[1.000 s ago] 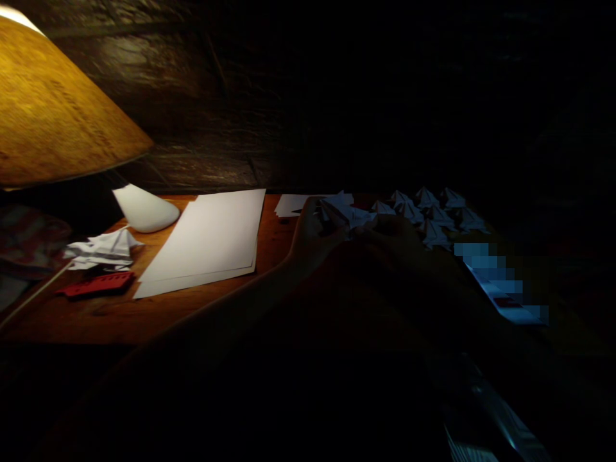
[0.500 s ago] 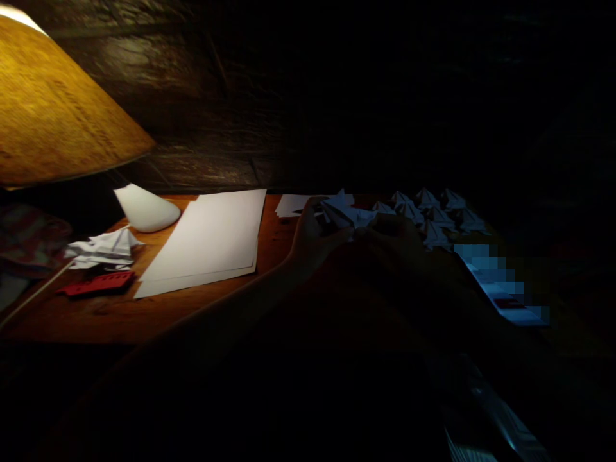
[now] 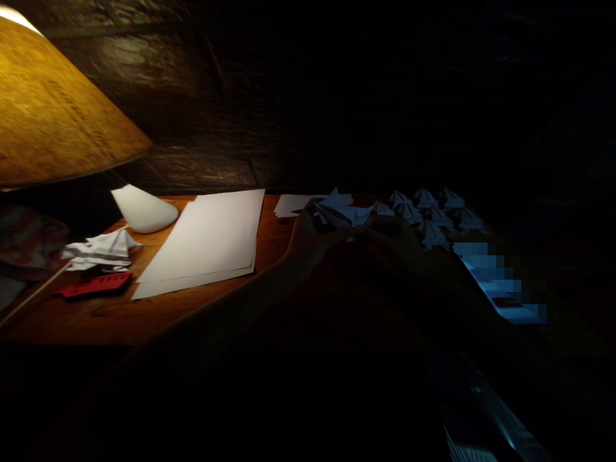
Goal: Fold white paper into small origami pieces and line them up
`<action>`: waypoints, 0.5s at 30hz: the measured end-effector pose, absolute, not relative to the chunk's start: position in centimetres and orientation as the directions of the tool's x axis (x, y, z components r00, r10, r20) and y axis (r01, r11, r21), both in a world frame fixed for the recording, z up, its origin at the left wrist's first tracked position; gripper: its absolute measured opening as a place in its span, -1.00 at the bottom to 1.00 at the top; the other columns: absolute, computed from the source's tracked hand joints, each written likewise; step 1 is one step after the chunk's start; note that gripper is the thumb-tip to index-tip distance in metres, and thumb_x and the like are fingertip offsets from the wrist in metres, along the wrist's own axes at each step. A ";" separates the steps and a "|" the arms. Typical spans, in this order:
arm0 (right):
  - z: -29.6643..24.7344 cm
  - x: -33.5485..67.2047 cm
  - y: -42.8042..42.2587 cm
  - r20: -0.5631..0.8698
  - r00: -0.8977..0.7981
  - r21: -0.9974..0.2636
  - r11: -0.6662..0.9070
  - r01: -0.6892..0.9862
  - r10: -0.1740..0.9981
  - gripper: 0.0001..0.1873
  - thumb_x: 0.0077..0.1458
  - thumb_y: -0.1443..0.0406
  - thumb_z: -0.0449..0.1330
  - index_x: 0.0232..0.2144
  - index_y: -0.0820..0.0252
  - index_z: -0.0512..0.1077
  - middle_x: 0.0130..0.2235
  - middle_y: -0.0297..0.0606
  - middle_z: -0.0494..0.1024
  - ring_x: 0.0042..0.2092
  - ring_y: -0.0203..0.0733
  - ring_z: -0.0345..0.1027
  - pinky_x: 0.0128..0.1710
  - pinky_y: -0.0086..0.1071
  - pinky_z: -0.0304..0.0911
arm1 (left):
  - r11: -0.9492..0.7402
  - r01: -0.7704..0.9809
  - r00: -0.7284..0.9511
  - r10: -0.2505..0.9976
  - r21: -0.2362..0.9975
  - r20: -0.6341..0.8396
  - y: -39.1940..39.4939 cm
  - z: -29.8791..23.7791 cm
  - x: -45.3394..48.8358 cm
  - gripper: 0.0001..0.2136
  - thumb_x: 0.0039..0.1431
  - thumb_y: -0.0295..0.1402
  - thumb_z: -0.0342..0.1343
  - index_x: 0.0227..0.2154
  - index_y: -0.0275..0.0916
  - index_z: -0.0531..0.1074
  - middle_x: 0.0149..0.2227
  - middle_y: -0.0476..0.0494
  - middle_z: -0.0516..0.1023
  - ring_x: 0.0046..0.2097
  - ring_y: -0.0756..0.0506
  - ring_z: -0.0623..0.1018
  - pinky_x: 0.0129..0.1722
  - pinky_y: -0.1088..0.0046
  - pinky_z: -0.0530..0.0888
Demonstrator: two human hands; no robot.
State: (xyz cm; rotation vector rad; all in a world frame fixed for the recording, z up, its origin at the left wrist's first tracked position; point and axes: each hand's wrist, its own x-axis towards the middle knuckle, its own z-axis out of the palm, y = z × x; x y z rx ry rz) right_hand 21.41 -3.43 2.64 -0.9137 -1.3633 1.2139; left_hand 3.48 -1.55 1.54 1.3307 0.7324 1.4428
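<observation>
Between both hands is a folded white paper figure (image 3: 341, 215) with pointed tips, one standing upright. My left hand (image 3: 310, 232) pinches it from the left side, thumb along its lower edge. On the other side my right hand (image 3: 387, 234), deep in shadow, grips its lower right part with bent fingers. Several finished-looking folded paper figures (image 3: 433, 218) stand grouped just beyond and right of my right hand. Behind my left hand lies a small stack of paper pieces (image 3: 289, 204). The darkness hides most finger detail.
Large white sheets (image 3: 206, 237) lie on the wooden table (image 3: 269, 256) at left. Near them are a lamp with a yellow shade (image 3: 62, 109), its white base (image 3: 149, 208), crumpled paper (image 3: 103, 249) and a red object (image 3: 96, 285). A lit screen (image 3: 500, 289) is at right.
The paper figure has turned slightly in my hands, so more of its pale face shows and its upright tip sits a little further left. Both hands keep their grip.
</observation>
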 end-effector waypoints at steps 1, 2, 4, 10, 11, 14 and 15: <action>2.7 21.4 -3.5 0.207 -0.166 -0.977 0.194 -0.093 0.964 -0.58 -0.12 0.00 0.51 -0.57 0.18 0.50 -0.48 -0.33 0.50 -0.40 -0.30 0.30 -0.39 -0.39 0.19 | -0.310 -0.272 0.101 0.932 0.911 0.347 -1.6 1.6 3.5 -0.26 -0.23 -0.26 0.60 0.04 -0.18 0.37 -0.11 -0.14 0.64 -0.06 -0.20 0.65 -0.03 0.19 0.63; 2.8 21.4 -3.5 0.205 -0.168 -0.977 0.194 -0.084 0.964 -0.58 -0.12 -0.01 0.51 -0.57 0.17 0.50 -0.47 -0.32 0.50 -0.40 -0.29 0.31 -0.39 -0.39 0.19 | -0.301 -0.279 0.103 0.935 0.912 0.340 -1.7 1.7 3.6 -0.27 -0.24 -0.27 0.60 0.03 -0.18 0.38 -0.10 -0.15 0.64 -0.06 -0.20 0.65 -0.03 0.19 0.63; 3.0 21.3 -3.7 0.206 -0.156 -0.978 0.198 -0.063 0.966 -0.55 -0.16 -0.02 0.52 -0.60 0.17 0.47 -0.48 -0.31 0.51 -0.40 -0.27 0.33 -0.40 -0.38 0.20 | -0.282 -0.286 0.116 0.939 0.916 0.325 -1.9 1.7 3.7 -0.32 -0.24 -0.29 0.60 -0.03 -0.19 0.41 -0.10 -0.16 0.65 -0.05 -0.20 0.64 -0.02 0.20 0.62; 3.6 21.3 -4.0 0.199 -0.140 -0.980 0.195 -0.041 0.970 -0.55 -0.19 0.04 0.53 -0.60 0.15 0.40 -0.48 -0.30 0.50 -0.40 -0.25 0.34 -0.34 -0.33 0.27 | -0.207 -0.369 0.153 0.948 0.906 0.279 -2.3 2.1 3.8 -0.48 -0.14 -0.22 0.56 -0.14 -0.21 0.45 -0.17 -0.10 0.63 -0.12 -0.11 0.61 -0.10 0.35 0.56; 3.7 21.4 -4.1 0.200 -0.150 -0.980 0.199 -0.021 0.968 -0.57 -0.19 0.07 0.53 -0.60 0.15 0.40 -0.49 -0.31 0.48 -0.40 -0.25 0.32 -0.35 -0.33 0.25 | -0.196 -0.376 0.145 0.953 0.905 0.267 -2.3 2.3 3.7 -0.50 -0.10 -0.18 0.54 -0.16 -0.21 0.45 -0.20 -0.08 0.62 -0.15 -0.08 0.60 -0.14 0.39 0.54; 4.0 21.6 -4.1 0.201 -0.195 -0.976 0.212 0.040 0.960 -0.65 -0.18 0.15 0.49 -0.60 0.17 0.42 -0.51 -0.32 0.46 -0.42 -0.25 0.30 -0.39 -0.35 0.20 | -0.182 -0.321 0.134 0.963 0.929 0.235 -2.0 2.8 3.0 -0.53 -0.06 -0.09 0.52 -0.20 -0.21 0.49 -0.24 -0.05 0.59 -0.25 -0.01 0.56 -0.30 0.51 0.46; 4.1 21.8 -4.1 0.201 -0.210 -0.975 0.217 0.054 0.957 -0.68 -0.18 0.17 0.48 -0.59 0.17 0.43 -0.50 -0.32 0.46 -0.41 -0.24 0.30 -0.39 -0.35 0.21 | -0.183 -0.288 0.148 0.961 0.940 0.232 -1.9 3.0 2.8 -0.54 -0.05 -0.08 0.52 -0.21 -0.22 0.50 -0.25 -0.05 0.59 -0.28 0.00 0.54 -0.35 0.54 0.43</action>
